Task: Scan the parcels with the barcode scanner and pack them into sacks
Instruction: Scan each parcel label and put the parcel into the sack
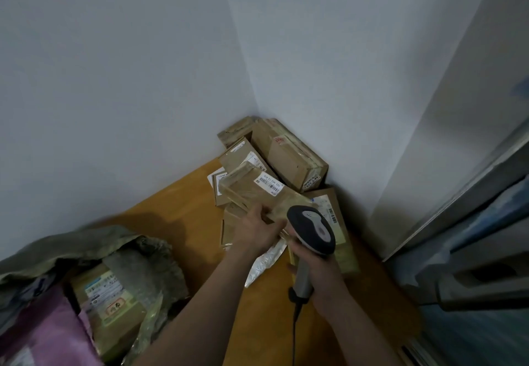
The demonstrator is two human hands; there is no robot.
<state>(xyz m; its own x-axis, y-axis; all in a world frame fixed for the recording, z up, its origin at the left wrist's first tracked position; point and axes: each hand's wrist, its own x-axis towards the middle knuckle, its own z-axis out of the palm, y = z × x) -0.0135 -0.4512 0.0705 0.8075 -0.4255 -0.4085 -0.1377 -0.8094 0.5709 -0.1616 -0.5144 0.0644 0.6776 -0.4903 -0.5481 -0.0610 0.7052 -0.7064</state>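
Note:
My left hand (255, 229) grips the near end of a long brown cardboard parcel (252, 191), lifted above the pile, its white barcode label (268, 183) facing up. My right hand (317, 268) holds a black and grey barcode scanner (313, 229) by its handle, head pointed at the parcel. A pile of brown parcels (289, 153) lies in the room's corner on the wooden floor (177, 211). At lower left an open olive-grey sack (86, 246) holds a labelled brown box (111, 299).
White walls close in behind and right of the pile. A flat parcel (340, 222) and a silver plastic mailer (263, 265) lie under my hands. Pink cloth (48, 328) sits at lower left. A grey-blue door or cabinet (472, 236) stands at right. The scanner's cable (294, 334) hangs down.

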